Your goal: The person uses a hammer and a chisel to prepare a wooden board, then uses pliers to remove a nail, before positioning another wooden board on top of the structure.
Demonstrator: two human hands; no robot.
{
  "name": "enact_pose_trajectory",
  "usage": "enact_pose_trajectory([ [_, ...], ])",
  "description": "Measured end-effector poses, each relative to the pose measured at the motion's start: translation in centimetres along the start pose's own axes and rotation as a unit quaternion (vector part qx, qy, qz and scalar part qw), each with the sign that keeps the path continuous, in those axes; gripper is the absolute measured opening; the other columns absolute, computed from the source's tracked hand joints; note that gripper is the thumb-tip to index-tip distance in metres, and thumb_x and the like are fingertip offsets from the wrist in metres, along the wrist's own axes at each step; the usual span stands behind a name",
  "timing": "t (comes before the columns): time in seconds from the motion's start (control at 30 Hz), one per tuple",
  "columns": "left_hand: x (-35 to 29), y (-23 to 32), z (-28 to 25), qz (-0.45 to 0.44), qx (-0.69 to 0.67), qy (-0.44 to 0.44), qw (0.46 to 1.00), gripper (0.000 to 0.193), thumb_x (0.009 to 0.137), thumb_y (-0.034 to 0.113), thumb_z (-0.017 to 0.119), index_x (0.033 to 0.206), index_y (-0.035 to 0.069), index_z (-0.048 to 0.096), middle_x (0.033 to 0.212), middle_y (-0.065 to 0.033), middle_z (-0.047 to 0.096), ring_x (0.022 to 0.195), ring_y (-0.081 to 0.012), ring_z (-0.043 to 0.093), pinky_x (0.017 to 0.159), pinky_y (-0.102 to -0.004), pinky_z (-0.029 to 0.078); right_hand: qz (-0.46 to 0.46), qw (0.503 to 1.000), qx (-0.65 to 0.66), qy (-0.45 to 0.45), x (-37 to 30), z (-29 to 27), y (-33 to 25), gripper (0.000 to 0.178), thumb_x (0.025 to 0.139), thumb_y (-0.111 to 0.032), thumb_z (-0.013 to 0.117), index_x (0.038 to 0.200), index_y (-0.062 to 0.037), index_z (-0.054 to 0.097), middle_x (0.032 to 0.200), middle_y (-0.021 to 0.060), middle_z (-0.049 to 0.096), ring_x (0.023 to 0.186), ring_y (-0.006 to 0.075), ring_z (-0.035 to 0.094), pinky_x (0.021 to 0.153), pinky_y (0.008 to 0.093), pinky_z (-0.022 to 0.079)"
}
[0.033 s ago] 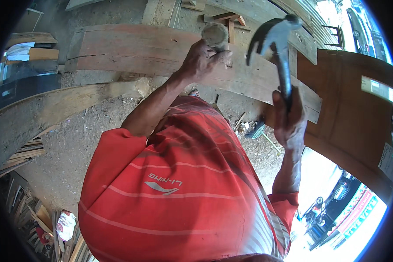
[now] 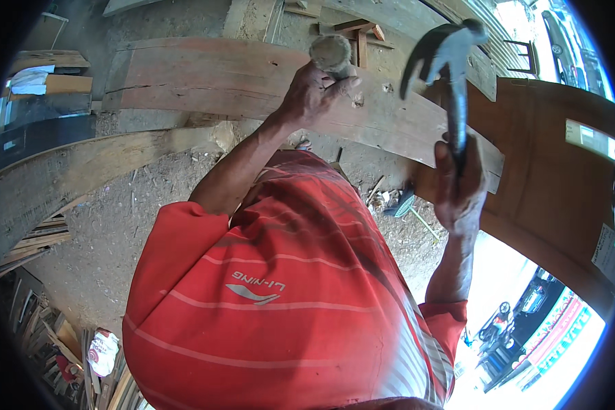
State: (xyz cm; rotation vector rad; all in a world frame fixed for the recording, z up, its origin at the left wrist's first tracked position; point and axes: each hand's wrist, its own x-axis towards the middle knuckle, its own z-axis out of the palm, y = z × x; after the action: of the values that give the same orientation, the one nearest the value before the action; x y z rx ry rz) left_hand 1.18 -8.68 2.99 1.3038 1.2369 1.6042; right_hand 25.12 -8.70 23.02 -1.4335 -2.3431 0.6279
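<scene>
We hold a claw hammer (image 2: 451, 75) in our right hand (image 2: 460, 188), the fingers clenched around the lower part of its dark handle. The hammer stands nearly upright, its grey metal head raised above the hand, the curved claw pointing left and the striking face to the right. Our left hand (image 2: 314, 92) is stretched out over a long reddish wooden plank (image 2: 219, 78), and its fingers are closed around a small round tin (image 2: 330, 53), greyish and dusty, held with its open top towards us; what is inside it we cannot tell. The tin sits above the plank's far half, near the plank's upper edge, well to the left of the hammer head.

The plank runs across the view from left to right, bending with the lens. A second, paler plank (image 2: 82, 171) lies nearer to us on the left, curving down towards the dirt ground (image 2: 137, 225), which is strewn with chips and sawdust. To the right stands a brown wooden panel (image 2: 547, 164), just behind the hammer hand. Beyond the reddish plank, a small wooden frame (image 2: 359, 34) rests on the ground. Our red striped shirt (image 2: 287, 301) fills the lower middle of the view.
</scene>
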Motion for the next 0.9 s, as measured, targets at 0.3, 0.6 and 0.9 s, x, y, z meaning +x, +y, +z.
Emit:
enact_pose_trajectory([
  [0.3,-0.3,-0.8,0.0,-0.035,0.0,-0.003,0.999,0.021,0.097,0.018,0.072,0.108,0.002,0.063,0.101,-0.0081,0.071,0.099,-0.0167,0.069,0.091,-0.0339,0.056,-0.095,0.987,0.049,0.12,1.5,-0.9,-0.9,0.037,0.103,-0.037,0.063,0.109,0.0,0.061,0.062,-0.005,0.047,0.053,0.0023,0.041,0.047,0.0214,0.029],
  [0.6,0.7,0.5,0.9,0.004,0.06,-0.009,0.998,0.03,0.095,0.022,0.074,0.112,-0.001,0.063,0.104,-0.0122,0.072,0.103,-0.0224,0.071,0.092,-0.0364,0.057,-0.201,0.966,0.127,0.105,2.5,1.5,-0.4,0.027,0.104,-0.026,0.061,0.105,0.0003,0.054,0.063,0.0054,0.056,0.045,0.0176,0.05,0.046,0.0368,0.04],
  [0.9,-0.7,-0.7,0.6,-0.036,-0.024,0.003,0.999,0.034,0.095,0.023,0.074,0.118,0.0,0.062,0.107,-0.0133,0.072,0.105,-0.0234,0.071,0.093,-0.037,0.057,-0.105,0.991,0.03,0.08,3.4,-1.9,-6.0,0.026,0.105,-0.028,0.057,0.103,-0.0023,0.062,0.063,0.0021,0.056,0.051,0.0091,0.051,0.046,0.0276,0.037],
])
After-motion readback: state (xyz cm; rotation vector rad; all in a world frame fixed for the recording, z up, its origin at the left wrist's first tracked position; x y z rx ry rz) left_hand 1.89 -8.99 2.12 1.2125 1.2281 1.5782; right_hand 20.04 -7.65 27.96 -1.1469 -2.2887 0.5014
